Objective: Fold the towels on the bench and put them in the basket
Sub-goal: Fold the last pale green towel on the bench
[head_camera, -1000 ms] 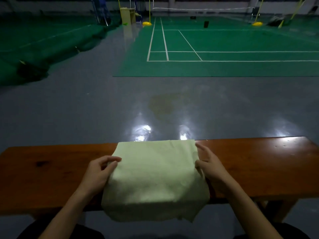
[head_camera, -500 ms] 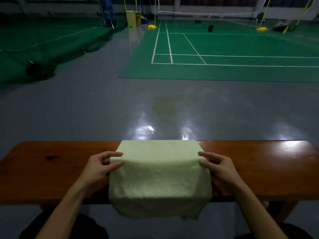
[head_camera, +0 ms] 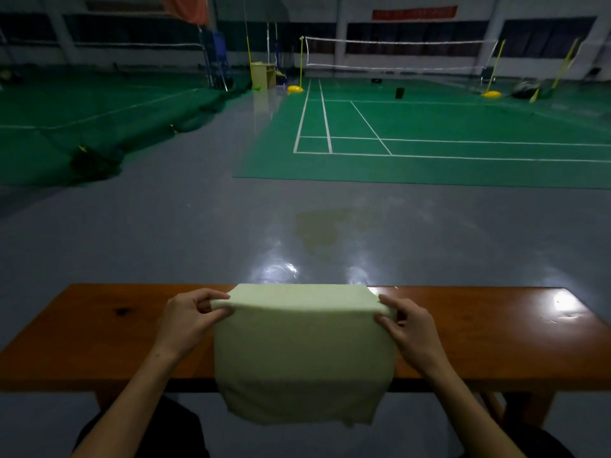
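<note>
Head view: a pale green towel (head_camera: 302, 352) lies across the middle of the bench (head_camera: 99, 328), its far fold reaching the far edge, its near part spilling over the near edge and hanging toward the floor; the left hand (head_camera: 185, 320) pinches the towel's left upper corner between thumb and fingers, lifted just off the wood; the right hand (head_camera: 405, 328) pinches the right upper corner the same way, so a raised ridge of cloth runs taut between the two hands; both forearms come in from the bottom corners of the view.

As to progress: the towel looks doubled at least once, since its far part shows a thick rounded fold, but it is not yet a neat packet; the hanging near edge is ragged and uneven; I judge the fold to be in hand, not finished.

No basket shows anywhere in this view, nor any other towel; the bench to the left and right ends bears nothing else that I can make out; so whether other towels are done or waiting cannot be told; for this towel, finishing the fold and the carry to the basket both remain.
</note>
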Motion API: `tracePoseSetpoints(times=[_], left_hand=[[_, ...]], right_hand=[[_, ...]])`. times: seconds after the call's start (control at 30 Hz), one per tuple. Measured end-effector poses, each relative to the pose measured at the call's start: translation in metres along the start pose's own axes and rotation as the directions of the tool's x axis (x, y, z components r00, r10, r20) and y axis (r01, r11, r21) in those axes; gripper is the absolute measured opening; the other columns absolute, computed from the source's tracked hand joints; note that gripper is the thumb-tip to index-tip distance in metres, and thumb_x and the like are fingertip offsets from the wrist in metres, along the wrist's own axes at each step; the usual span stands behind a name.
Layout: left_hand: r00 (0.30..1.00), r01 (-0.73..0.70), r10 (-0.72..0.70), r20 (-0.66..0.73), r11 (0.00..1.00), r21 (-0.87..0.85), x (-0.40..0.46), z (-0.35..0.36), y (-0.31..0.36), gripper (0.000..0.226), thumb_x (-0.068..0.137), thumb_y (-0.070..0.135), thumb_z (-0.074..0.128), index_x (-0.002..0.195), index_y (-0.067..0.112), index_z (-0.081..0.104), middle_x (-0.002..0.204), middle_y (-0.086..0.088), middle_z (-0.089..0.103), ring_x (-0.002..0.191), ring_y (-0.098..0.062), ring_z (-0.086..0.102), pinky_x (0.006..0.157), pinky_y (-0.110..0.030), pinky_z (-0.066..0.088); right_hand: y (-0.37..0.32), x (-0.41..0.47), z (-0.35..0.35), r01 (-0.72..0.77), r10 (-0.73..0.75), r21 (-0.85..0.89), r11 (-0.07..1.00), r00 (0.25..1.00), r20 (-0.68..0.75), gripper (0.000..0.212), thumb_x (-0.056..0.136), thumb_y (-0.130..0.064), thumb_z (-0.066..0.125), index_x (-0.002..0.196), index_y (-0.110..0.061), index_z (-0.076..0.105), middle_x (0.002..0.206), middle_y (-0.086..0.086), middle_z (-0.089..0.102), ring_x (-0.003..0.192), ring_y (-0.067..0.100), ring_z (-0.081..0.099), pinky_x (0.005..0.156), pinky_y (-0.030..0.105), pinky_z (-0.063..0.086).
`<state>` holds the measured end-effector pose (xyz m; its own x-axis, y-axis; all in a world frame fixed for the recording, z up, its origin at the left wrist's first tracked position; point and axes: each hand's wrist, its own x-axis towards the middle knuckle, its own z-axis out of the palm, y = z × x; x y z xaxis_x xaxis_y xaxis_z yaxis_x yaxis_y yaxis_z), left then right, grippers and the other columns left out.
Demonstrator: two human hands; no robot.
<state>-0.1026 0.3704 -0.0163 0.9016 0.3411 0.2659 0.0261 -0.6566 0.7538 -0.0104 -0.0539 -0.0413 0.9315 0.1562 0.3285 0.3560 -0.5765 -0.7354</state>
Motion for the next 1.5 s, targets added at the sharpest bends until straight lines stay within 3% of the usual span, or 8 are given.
tracePoseSetpoints(times=[0.13, 0.27, 0.47, 0.67, 0.83, 1.07, 1.27, 1.5], left_hand=[[0.985, -0.043, 0.075, -0.153, 0.978, 0.205, 0.008, -0.013, 0.021, 0.016, 0.076, 0.048, 0.090, 0.083, 0.049, 0.075, 0.081, 0.023, 0.075, 0.079, 0.002, 0.071, 0.062, -0.029, 0.056], [0.965, -0.099, 0.163, -0.204, 0.952, 0.290, 0.022, -0.024, 0.042, 0.013, 0.079, 0.058, 0.076, 0.088, 0.049, 0.075, 0.088, 0.021, 0.076, 0.082, -0.007, 0.072, 0.065, -0.032, 0.059], [0.967, -0.081, 0.096, -0.236, 0.994, 0.070, 0.043, -0.036, 0.073, 0.011, 0.080, 0.037, 0.088, 0.087, 0.038, 0.081, 0.083, 0.015, 0.077, 0.081, -0.007, 0.073, 0.070, -0.038, 0.061], [0.983, -0.164, 0.147, -0.108, 0.971, -0.174, 0.065, -0.048, 0.093, 0.008, 0.090, 0.013, 0.080, 0.094, 0.015, 0.073, 0.110, -0.003, 0.069, 0.098, -0.012, 0.067, 0.091, -0.045, 0.057], [0.996, -0.048, 0.074, 0.048, 0.911, -0.410, 0.047, -0.056, 0.117, 0.027, 0.094, 0.042, 0.066, 0.104, 0.016, 0.066, 0.091, -0.002, 0.067, 0.079, -0.008, 0.065, 0.067, -0.035, 0.056], [1.000, 0.007, 0.009, 0.027, 0.835, -0.551, 0.008, -0.066, 0.133, 0.030, 0.093, 0.039, 0.067, 0.109, 0.016, 0.076, 0.098, -0.001, 0.078, 0.089, -0.028, 0.073, 0.069, -0.050, 0.064], [0.998, 0.041, 0.008, 0.070, 0.737, -0.674, -0.014, -0.081, 0.142, 0.026, 0.090, 0.021, 0.072, 0.107, 0.003, 0.075, 0.093, -0.015, 0.079, 0.074, -0.024, 0.075, 0.056, -0.032, 0.062], [0.992, 0.119, -0.071, 0.105, 0.813, -0.570, 0.000, -0.050, 0.100, 0.031, 0.084, 0.019, 0.080, 0.106, -0.002, 0.075, 0.098, -0.021, 0.077, 0.083, -0.030, 0.075, 0.063, -0.038, 0.064]], right_hand=[[-0.024, 0.009, -0.015, 0.087, -0.102, -0.141, 0.986, 0.989, -0.104, 0.036, 0.081, -0.011, 0.088, 0.116, -0.010, 0.078, 0.102, -0.001, 0.073, 0.085, 0.013, 0.064, 0.071, 0.017, 0.048], [-0.047, 0.024, -0.029, 0.089, -0.139, -0.252, 0.964, 0.972, -0.189, 0.027, 0.076, -0.017, 0.093, 0.100, -0.014, 0.081, 0.090, 0.003, 0.076, 0.074, 0.014, 0.065, 0.069, 0.032, 0.056], [-0.065, 0.053, -0.055, 0.038, -0.095, -0.276, 0.960, 0.976, -0.198, 0.019, 0.081, -0.040, 0.087, 0.085, -0.029, 0.071, 0.084, -0.004, 0.062, 0.083, 0.025, 0.061, 0.066, 0.038, 0.052], [-0.086, 0.073, -0.081, -0.061, 0.072, 0.173, 0.983, 0.996, -0.058, 0.028, 0.096, -0.037, 0.073, 0.100, -0.011, 0.065, 0.098, 0.007, 0.063, 0.091, 0.026, 0.062, 0.073, 0.037, 0.053], [-0.103, 0.059, -0.090, -0.131, 0.185, 0.518, 0.845, 0.981, -0.055, 0.033, 0.098, -0.032, 0.070, 0.111, -0.003, 0.064, 0.110, 0.017, 0.070, 0.107, 0.039, 0.068, 0.087, 0.056, 0.060], [-0.113, 0.019, -0.099, -0.151, 0.247, 0.587, 0.795, 0.965, -0.086, 0.034, 0.089, -0.027, 0.081, 0.106, -0.001, 0.068, 0.102, 0.019, 0.075, 0.094, 0.040, 0.074, 0.081, 0.059, 0.062], [-0.125, -0.008, -0.120, -0.129, 0.209, 0.570, 0.811, 0.975, -0.076, 0.034, 0.088, -0.030, 0.081, 0.103, -0.002, 0.070, 0.094, 0.018, 0.077, 0.081, 0.036, 0.075, 0.068, 0.047, 0.064], [-0.095, 0.007, -0.096, -0.190, 0.248, 0.474, 0.860, 0.967, -0.061, 0.028, 0.089, -0.031, 0.081, 0.101, -0.008, 0.073, 0.096, 0.012, 0.076, 0.088, 0.031, 0.075, 0.076, 0.051, 0.064]])
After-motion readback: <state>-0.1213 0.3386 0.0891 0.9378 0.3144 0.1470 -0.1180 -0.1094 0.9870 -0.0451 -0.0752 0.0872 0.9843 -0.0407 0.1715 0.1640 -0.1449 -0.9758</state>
